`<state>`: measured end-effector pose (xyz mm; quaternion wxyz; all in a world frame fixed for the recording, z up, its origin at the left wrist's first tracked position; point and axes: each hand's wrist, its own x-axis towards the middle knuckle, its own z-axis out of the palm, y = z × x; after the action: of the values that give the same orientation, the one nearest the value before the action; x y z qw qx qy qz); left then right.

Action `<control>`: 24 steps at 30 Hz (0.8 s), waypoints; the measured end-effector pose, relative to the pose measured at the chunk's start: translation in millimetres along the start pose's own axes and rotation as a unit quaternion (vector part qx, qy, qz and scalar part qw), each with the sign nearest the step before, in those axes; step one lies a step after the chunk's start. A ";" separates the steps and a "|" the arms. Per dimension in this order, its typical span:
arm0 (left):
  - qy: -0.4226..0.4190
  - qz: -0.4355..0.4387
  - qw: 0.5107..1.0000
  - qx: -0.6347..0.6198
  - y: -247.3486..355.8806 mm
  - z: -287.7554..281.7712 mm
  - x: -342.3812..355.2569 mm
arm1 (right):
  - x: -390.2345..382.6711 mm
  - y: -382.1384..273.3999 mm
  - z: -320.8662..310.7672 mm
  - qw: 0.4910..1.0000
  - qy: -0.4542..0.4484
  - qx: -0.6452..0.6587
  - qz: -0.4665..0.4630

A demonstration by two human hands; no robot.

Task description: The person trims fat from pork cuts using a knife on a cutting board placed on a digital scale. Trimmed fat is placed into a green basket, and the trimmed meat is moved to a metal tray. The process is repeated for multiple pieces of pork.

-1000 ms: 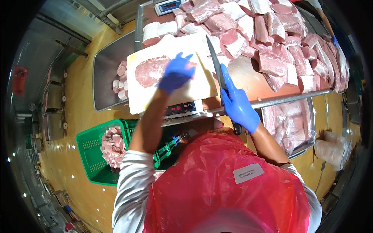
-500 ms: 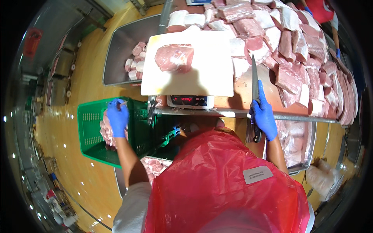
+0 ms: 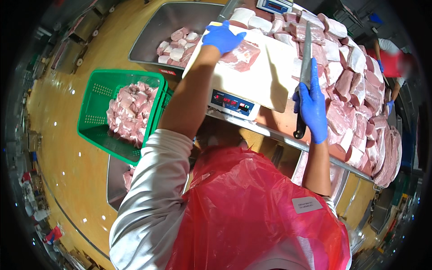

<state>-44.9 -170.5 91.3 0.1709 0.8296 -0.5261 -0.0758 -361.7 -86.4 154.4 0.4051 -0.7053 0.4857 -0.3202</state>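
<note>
"White cutting board (image 3: 256,90), with a slab of meat (image 3: 246,57) on it. Does the whole slab show?"

"No, the left hand (image 3: 222,38) hides its left end, and the forearm covers some of the board's left edge."

"Is that hand gripping it?"

"Its gloved fingers are parted and loosely bent. Whether they touch the slab, I cannot tell."

"And the right hand (image 3: 312,108)?"

"Just right of the board, well apart from the left one, wrapped around a knife (image 3: 306,58), one finger stretched up beside the blade. It hides some of the handle, though the butt shows."

"What else is hard to make out?"

"Under the board's near edge, only the front of a scale (image 3: 233,104) shows. Left of the board, a green basket (image 3: 96,96) with meat pieces hides most of a steel bin (image 3: 116,180). Right of the board, beyond the meat pile (image 3: 355,90), a co-worker (image 3: 388,60) is partly blurred."
</note>
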 end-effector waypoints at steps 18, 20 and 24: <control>0.244 0.375 0.874 -0.190 -66.5 14.0 -67.3 | -50.3 86.9 -10.8 0.996 -0.049 -0.068 0.020; 0.154 0.272 0.882 -0.354 -50.7 26.1 -118.3 | -42.7 86.5 -0.5 0.995 -0.072 -0.073 0.007; 0.249 0.211 0.913 -0.243 -8.6 47.6 -168.9 | 1.9 67.9 33.0 0.977 -0.150 -0.128 -0.081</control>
<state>-125.6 -25.1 34.8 0.5048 0.6240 -0.5947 0.0450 -362.0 -93.1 79.3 0.3525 -0.8283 0.3978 -0.1773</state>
